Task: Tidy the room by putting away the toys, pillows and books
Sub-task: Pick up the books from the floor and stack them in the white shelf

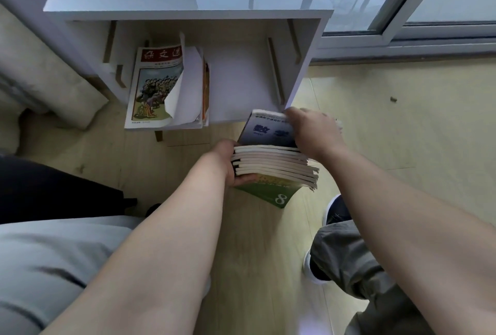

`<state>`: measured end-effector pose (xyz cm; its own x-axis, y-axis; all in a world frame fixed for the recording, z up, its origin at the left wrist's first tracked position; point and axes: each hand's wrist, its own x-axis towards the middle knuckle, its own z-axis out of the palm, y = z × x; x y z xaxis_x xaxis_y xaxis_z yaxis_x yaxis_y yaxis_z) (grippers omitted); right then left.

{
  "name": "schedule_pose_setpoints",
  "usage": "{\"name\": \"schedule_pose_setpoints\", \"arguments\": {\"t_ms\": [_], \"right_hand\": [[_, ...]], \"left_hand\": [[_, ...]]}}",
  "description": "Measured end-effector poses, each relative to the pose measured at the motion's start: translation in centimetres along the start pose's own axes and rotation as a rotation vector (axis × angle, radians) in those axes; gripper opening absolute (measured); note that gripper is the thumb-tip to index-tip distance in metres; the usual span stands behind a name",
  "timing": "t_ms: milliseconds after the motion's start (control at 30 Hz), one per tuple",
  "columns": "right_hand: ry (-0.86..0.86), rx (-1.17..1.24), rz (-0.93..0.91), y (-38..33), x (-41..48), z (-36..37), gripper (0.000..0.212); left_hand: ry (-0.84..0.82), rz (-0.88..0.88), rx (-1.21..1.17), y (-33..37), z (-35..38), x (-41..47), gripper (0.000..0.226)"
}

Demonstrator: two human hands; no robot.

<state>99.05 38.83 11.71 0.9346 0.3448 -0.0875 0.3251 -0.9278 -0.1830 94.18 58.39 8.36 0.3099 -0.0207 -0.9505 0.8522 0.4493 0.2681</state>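
Blue book (268, 131) is pinched by right hand (314, 131), stack (273, 165) gripped by left hand (228, 165). It is best slid flat into the shelf (188, 15).

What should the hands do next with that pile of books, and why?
Probably push the stack of books forward onto the bare right part of the shelf. The left hand grips the stack's side and the right hand holds its top, just before the shelf's open front, and the shelved books lie only on its left.
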Motion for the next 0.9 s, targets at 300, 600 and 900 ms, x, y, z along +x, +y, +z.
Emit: {"name": "schedule_pose_setpoints", "arguments": {"t_ms": [300,600,900], "right_hand": [[-0.229,-0.001,-0.156,-1.5,-0.2,1.0,0.037],[-0.363,0.21,-0.086,-0.6,0.3,1.3,0.032],[-0.397,0.122,0.111,3.4,-0.4,1.4,0.023]], "left_hand": [[0.011,0.032,0.024,-0.1,-0.1,0.4,0.04],[0.012,0.038,0.066,0.3,-0.1,0.5,0.052],[0.046,0.019,0.119,0.1,0.4,0.0,0.027]]}}
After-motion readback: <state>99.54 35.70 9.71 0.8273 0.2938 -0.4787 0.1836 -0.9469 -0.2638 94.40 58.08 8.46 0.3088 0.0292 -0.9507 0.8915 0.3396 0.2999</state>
